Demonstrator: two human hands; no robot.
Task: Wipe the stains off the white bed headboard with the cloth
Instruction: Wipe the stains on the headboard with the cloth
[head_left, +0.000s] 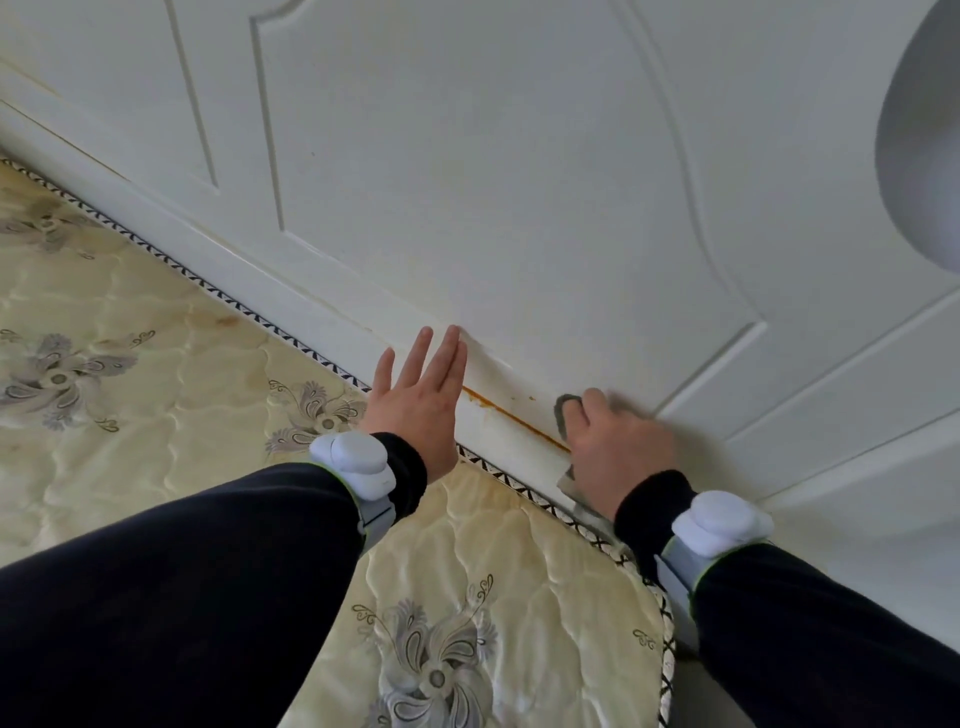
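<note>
Head view: my right hand (615, 447) grips the grey cloth (563, 410) at the headboard's (467, 182) orange stain (511, 413), left hand (418, 400) flat, fingers straight; scrubbing along the streak comes next.

Cream quilted mattress (156, 364), grey floral motifs (57, 374), black-and-white braided edge trim (208, 283), soft even daylight, blurred pale rounded shape (924, 156) upper right.

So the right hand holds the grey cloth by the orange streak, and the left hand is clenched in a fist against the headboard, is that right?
Not quite. The left hand is no fist: its fingers are straight and spread, laid flat against the headboard, as the head view shows. The rest holds: the right hand holds the grey cloth by the orange streak.
</note>
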